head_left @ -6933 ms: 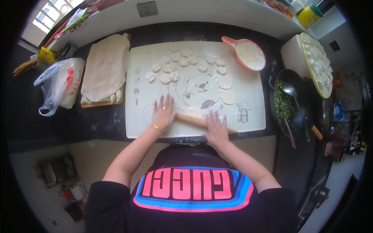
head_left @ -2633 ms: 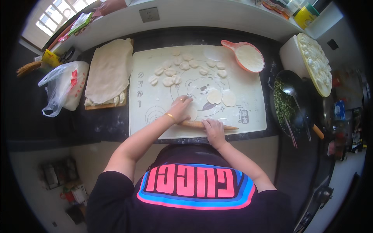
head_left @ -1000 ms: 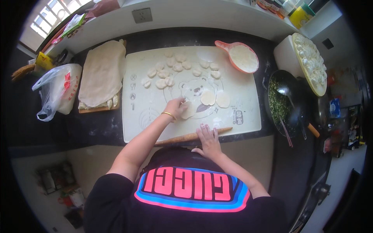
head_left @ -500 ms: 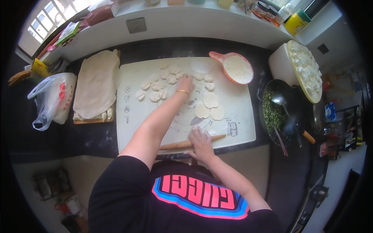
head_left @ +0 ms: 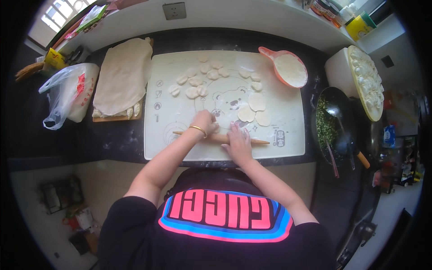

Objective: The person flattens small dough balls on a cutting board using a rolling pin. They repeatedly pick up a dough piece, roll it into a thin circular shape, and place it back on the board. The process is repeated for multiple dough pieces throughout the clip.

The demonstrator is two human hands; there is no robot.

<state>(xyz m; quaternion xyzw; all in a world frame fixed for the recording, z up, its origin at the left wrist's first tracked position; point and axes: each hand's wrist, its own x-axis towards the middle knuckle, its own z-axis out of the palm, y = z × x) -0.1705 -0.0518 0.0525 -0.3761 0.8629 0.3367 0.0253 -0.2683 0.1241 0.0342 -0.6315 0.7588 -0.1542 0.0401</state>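
Note:
My left hand (head_left: 205, 123) is closed above the mat, just beyond the left part of a wooden rolling pin (head_left: 218, 138); whatever its fingers hold is hidden. Across the pin's right half lies my right hand (head_left: 239, 143), fingers stretched forward and spread. Beneath both is a pale printed silicone mat (head_left: 180, 148). Small flattened dough pieces (head_left: 195, 81) are scattered over its far left part. On the right, three thin round dough wrappers (head_left: 257, 101) sit close together, with a few smaller dough pieces (head_left: 256, 86) farther back.
An orange-red handled bowl of flour (head_left: 290, 69) overlaps the mat's far right corner. Farther right are a dark pan of chopped green filling (head_left: 325, 121) with a spoon and chopsticks, and a tray of dumplings (head_left: 366, 83). At left lie a cloth-covered board (head_left: 121, 76) and a plastic bag (head_left: 72, 92).
My left hand has come back from the far dough pieces to beside the rolling pin. The right hand stays on the pin. The whole view has shifted.

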